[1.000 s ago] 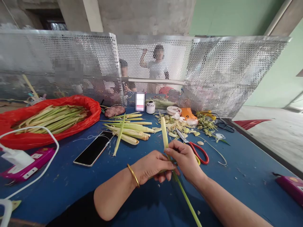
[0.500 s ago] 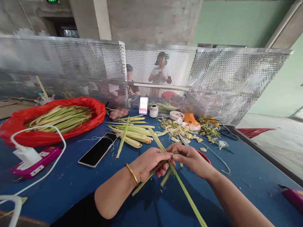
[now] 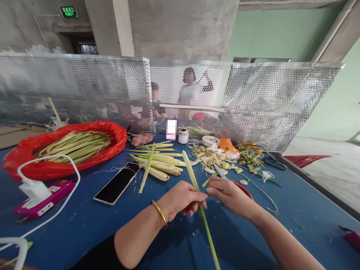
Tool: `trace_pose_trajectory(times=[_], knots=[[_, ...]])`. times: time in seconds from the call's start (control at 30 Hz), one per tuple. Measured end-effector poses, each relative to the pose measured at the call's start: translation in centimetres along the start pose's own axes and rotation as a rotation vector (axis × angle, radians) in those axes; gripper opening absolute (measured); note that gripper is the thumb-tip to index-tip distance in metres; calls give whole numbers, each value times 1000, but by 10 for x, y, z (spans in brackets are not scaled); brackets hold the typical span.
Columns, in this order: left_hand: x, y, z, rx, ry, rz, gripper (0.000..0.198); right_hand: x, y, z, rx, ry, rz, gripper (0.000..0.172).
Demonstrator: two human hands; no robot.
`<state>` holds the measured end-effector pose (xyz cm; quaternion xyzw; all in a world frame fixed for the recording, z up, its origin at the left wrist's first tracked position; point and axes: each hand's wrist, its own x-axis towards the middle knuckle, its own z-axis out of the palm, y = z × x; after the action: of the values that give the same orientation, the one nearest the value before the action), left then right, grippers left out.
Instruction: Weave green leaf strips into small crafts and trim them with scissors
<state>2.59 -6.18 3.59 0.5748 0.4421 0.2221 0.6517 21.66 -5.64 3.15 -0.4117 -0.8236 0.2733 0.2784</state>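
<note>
My left hand [image 3: 181, 200] is closed on a long pale-green leaf [image 3: 190, 170], pinching it between thumb and fingers. The leaf's broad end points up and away, and its narrow tail [image 3: 208, 234] runs down toward me. Close beside, my right hand [image 3: 229, 194] is closed, thumb and fingers pinched against the leaf's right side. A short green strip [image 3: 205, 183] sticks out past its fingertips; most of that strip is hidden. Beyond my hands lies a pile of pale-green husks [image 3: 161, 161]. Scissors [image 3: 219, 171] with red handles [image 3: 242, 188] lie partly under my right hand.
At the left are a red plastic bag [image 3: 21, 150] of leaf strips, a purple power strip [image 3: 60, 191] with a white cable, and a phone [image 3: 116, 185]. Scraps [image 3: 210, 159], tape [image 3: 210, 141] and a thread spool [image 3: 183, 136] lie before a perforated metal screen [image 3: 112, 90]; people are behind it.
The narrow strip that crossed under my left hand toward my wrist no longer shows there; a short strip now points away beyond my right hand. The leaf's tail hangs more steeply. The view has tilted up.
</note>
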Motion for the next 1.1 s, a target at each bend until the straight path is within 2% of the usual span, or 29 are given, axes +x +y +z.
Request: trace_pose_trajectory(times=[0.07,0.2,0.3,0.37,0.43,0.5,0.6,0.7,0.8,1.0,1.1], knots=[[-1,-1,6,91,-9,-8,33,2,0,7,59,64,8,33],[1,-10,22,207,-100,-53,31,3,-5,21,310,133,168,33],[6,-17,28,144,-150,-100,37,-2,-13,25,383,178,204,32],[10,-20,24,5,-108,-146,41,-6,-20,24,305,261,117,25],[15,-20,17,-137,8,-175,40,-11,-27,22,126,292,-66,16],[18,-19,8,-248,124,-165,40,-15,-32,21,-113,240,-287,12],[19,-15,-2,-374,194,-137,45,-18,-34,23,-469,132,-519,19],[19,-10,-7,-469,251,-161,45,-16,-30,28,-674,80,-562,23],[19,-8,-9,-607,283,-172,37,-14,-23,35,-745,42,-535,23],[19,-6,-10,-849,225,-152,25,-15,-24,41,-680,1,-543,15],[17,-3,-8,-860,273,-94,28,-17,-30,43,-669,90,-618,15]])
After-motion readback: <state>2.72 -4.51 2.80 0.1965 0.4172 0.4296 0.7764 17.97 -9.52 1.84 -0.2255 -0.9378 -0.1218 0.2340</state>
